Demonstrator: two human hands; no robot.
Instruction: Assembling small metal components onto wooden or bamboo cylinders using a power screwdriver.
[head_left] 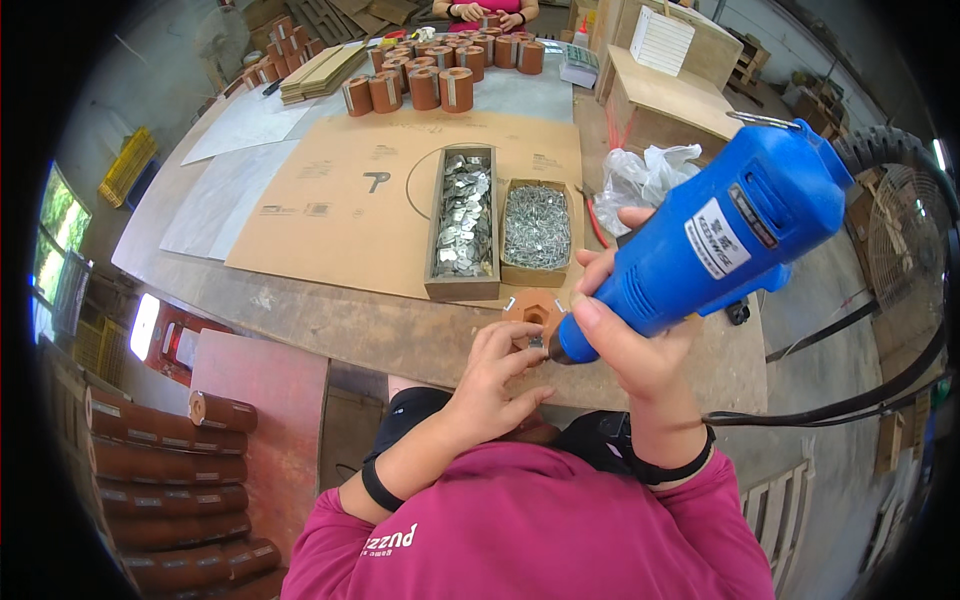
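My right hand point(628, 335) grips a blue electric screwdriver point(715, 240), its tip pointing down and left at a small brown wooden piece point(532, 308) on the table's near edge. My left hand point(495, 375) rests on that piece, fingers pinching a small metal part point(537, 342) right at the tool's tip. Just behind the piece stand two open boxes: a long wooden one with flat metal plates point(463, 222) and a cardboard one full of screws point(536, 228).
A cardboard sheet point(350, 200) covers the wooden table point(330, 320). Several brown cylinders point(435, 75) stand at the far end, where another person's hands point(485, 14) work. A crumpled plastic bag point(645, 175) lies at right, a fan point(900, 240) beyond. Stacked brown rolls point(170, 480) lie lower left.
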